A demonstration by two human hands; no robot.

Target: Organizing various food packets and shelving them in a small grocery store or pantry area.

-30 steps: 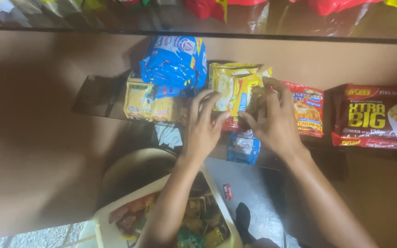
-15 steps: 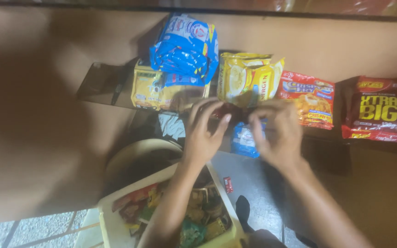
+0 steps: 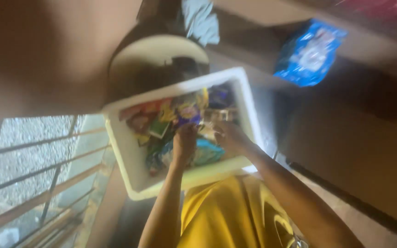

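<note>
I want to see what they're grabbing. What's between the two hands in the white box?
In the head view, blurry packets lie between the left hand and right hand, inside the white box. Their kind is too blurred to tell.

From my feed this looks like a small shop. A white box (image 3: 129, 160) is crammed with bright snack packets (image 3: 175, 119), and a blue packet (image 3: 309, 53) lies on a brown shelf (image 3: 368, 50) above it. At the left I see a metal grille (image 3: 33, 151) opening onto gravel outside, like a street-side stall front.
</note>
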